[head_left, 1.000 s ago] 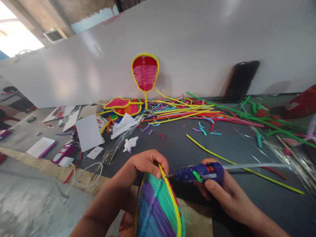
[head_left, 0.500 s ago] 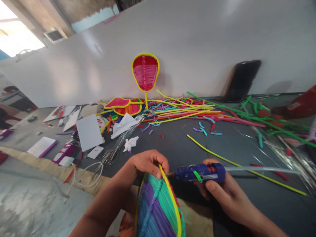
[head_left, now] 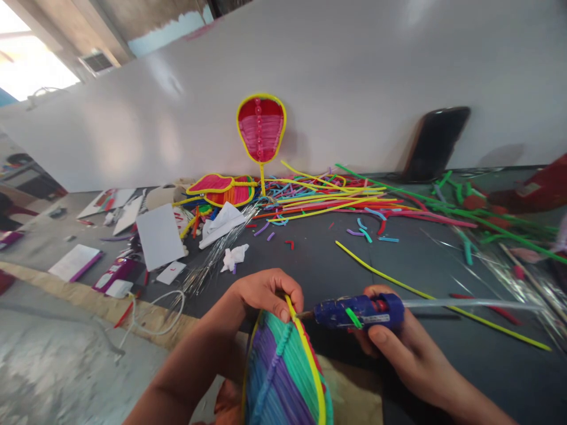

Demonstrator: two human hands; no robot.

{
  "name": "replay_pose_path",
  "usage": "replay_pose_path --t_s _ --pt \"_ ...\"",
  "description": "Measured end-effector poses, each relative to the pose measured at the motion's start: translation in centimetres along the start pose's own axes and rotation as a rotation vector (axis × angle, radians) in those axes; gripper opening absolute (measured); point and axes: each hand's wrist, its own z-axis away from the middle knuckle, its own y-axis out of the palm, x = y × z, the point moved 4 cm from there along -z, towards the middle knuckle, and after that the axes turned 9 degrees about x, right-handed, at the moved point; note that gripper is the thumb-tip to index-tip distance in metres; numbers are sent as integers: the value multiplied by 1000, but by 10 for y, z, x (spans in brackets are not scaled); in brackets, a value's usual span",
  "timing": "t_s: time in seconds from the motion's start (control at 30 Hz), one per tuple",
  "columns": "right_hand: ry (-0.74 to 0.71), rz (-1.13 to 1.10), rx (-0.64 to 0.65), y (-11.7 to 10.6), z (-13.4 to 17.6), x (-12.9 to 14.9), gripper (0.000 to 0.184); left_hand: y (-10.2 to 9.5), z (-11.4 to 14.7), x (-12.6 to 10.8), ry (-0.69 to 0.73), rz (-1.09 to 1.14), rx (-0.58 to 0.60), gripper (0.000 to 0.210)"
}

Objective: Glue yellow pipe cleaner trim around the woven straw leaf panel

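Note:
My left hand [head_left: 272,295] pinches the top tip of a leaf-shaped pipe-cleaner piece [head_left: 277,372], striped teal, purple and blue. A yellow pipe cleaner [head_left: 312,360] runs along its right edge, its end held under my left fingers. In my right hand [head_left: 394,342] is a blue hot glue gun [head_left: 358,311] with a clear glue stick [head_left: 469,303] sticking out of its back. The gun's nozzle points left and meets the yellow edge close to my left thumb. A green strip is wrapped on the gun. The leaf's lower end is cut off by the frame.
A pink leaf with yellow rim [head_left: 261,130] stands against the white board. Pipe cleaners [head_left: 336,200] lie heaped behind, with a long yellow one [head_left: 398,280] nearer. A phone [head_left: 436,144] leans at right; wires [head_left: 212,254], paper [head_left: 160,237] and a white cable [head_left: 177,321] lie left.
The glue gun's nozzle has shifted slightly left, onto the yellow edge by my left thumb. My left hand and the leaf piece have stayed nearly still.

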Motion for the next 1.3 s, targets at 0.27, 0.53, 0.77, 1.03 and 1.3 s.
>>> replay_pose_path --t_s 0.27,0.53,0.77,1.03,1.3 --pt "8 7 18 -1 2 -3 50 1 1 -3 -9 -28 4 51" --pt "15 29 -37 -6 2 -1 53 0 1 -1 -3 -9 18 48" --pt "-28 2 -38 -4 1 -2 48 1 1 0 14 2 7 46" --pt "-79 45 94 -5 -2 -8 42 1 -1 -1 -27 -16 13 48" --pt "14 4 51 -6 1 -12 47 2 -1 -2 -20 -20 -1 49"
